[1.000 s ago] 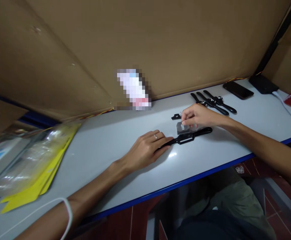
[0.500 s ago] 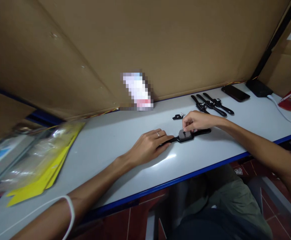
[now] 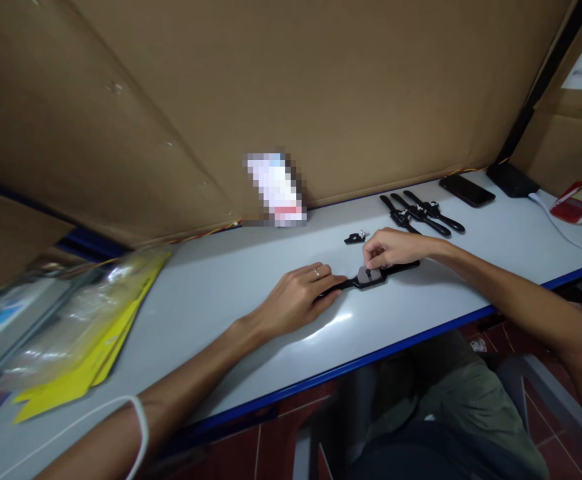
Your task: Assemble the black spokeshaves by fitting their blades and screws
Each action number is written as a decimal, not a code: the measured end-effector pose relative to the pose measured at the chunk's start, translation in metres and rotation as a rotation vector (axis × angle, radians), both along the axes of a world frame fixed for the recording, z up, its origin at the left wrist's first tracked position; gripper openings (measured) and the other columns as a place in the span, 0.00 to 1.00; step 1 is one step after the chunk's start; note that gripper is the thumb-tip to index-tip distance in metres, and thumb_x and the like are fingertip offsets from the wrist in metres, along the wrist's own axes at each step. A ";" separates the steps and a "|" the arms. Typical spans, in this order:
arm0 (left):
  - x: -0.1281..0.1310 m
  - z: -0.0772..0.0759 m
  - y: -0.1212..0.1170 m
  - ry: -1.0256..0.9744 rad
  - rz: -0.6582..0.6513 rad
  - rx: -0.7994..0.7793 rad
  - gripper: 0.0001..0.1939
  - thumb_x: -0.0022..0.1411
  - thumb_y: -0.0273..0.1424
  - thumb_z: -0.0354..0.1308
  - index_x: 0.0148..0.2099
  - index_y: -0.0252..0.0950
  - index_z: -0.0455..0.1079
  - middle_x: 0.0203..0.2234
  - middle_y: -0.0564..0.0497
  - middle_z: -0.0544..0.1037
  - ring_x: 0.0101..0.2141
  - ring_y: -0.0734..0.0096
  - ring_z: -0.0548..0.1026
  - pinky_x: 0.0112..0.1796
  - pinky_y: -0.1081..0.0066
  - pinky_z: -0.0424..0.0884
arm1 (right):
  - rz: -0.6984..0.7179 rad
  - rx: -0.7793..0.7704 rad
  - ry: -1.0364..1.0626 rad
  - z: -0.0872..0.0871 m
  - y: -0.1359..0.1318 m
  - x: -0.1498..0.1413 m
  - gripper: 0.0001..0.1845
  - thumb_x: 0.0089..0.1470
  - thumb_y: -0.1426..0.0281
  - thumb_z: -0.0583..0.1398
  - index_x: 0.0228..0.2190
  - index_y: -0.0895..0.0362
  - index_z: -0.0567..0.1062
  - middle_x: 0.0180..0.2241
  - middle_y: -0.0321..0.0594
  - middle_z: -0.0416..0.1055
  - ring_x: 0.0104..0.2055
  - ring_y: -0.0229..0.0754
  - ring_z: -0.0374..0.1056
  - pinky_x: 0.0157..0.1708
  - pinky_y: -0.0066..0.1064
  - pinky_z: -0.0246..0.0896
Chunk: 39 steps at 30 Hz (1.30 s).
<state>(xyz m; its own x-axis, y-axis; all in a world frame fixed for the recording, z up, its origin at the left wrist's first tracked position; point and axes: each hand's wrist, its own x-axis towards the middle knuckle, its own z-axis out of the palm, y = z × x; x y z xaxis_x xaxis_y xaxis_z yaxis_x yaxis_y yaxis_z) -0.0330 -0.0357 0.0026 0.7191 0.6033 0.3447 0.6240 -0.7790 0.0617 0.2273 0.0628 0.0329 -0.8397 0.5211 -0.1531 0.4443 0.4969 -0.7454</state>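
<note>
A black spokeshave (image 3: 349, 283) lies on the table with a flat grey blade (image 3: 363, 277) on its middle. My left hand (image 3: 303, 288), wearing a ring, is closed around its left handle. Over the blade, my right hand (image 3: 388, 248) has its thumb and fingers pinched together at the blade's upper edge, just above a small dark screw (image 3: 369, 273). Whatever is between those fingertips is too small to make out. Just behind sits a small black metal plate (image 3: 355, 239) with a silver screw (image 3: 363, 235) by it.
Several black spokeshaves (image 3: 433, 212) lie together at the back right, near a dark phone (image 3: 467, 191) and a black box (image 3: 513, 180) with a white cable. Yellow cards and clear plastic bags (image 3: 78, 320) cover the left end. A cardboard wall (image 3: 371, 100) stands behind the table.
My right fingertips have shifted slightly off the small screw, which now shows more plainly on the blade. My left hand keeps its hold, and the view has tilted a little.
</note>
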 end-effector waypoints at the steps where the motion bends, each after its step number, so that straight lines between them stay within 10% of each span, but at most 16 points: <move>1: 0.000 0.000 0.000 0.004 -0.001 -0.008 0.17 0.77 0.34 0.47 0.55 0.35 0.74 0.37 0.47 0.78 0.38 0.65 0.76 0.39 0.63 0.77 | 0.008 0.013 -0.002 0.000 0.000 0.000 0.05 0.54 0.72 0.61 0.28 0.59 0.76 0.23 0.34 0.70 0.26 0.35 0.64 0.30 0.30 0.57; 15: 0.000 0.006 -0.003 0.073 0.026 -0.033 0.16 0.77 0.36 0.47 0.55 0.35 0.70 0.39 0.46 0.74 0.38 0.64 0.74 0.38 0.65 0.75 | -0.084 0.061 0.048 0.001 -0.001 0.000 0.09 0.58 0.69 0.60 0.28 0.59 0.77 0.23 0.34 0.71 0.26 0.35 0.65 0.29 0.29 0.56; 23: 0.000 0.004 -0.002 0.070 0.027 -0.038 0.16 0.76 0.36 0.48 0.56 0.35 0.70 0.40 0.45 0.74 0.40 0.63 0.75 0.38 0.64 0.76 | -0.505 0.716 -0.022 0.002 0.006 0.008 0.20 0.62 0.71 0.57 0.54 0.58 0.75 0.48 0.49 0.76 0.46 0.48 0.70 0.42 0.35 0.58; 39: 0.001 0.005 -0.003 0.068 0.017 -0.042 0.16 0.76 0.36 0.47 0.56 0.35 0.70 0.39 0.45 0.74 0.39 0.63 0.74 0.38 0.63 0.76 | -0.163 0.702 -0.225 -0.008 -0.006 0.001 0.25 0.65 0.76 0.52 0.59 0.52 0.76 0.50 0.57 0.70 0.52 0.56 0.65 0.47 0.42 0.60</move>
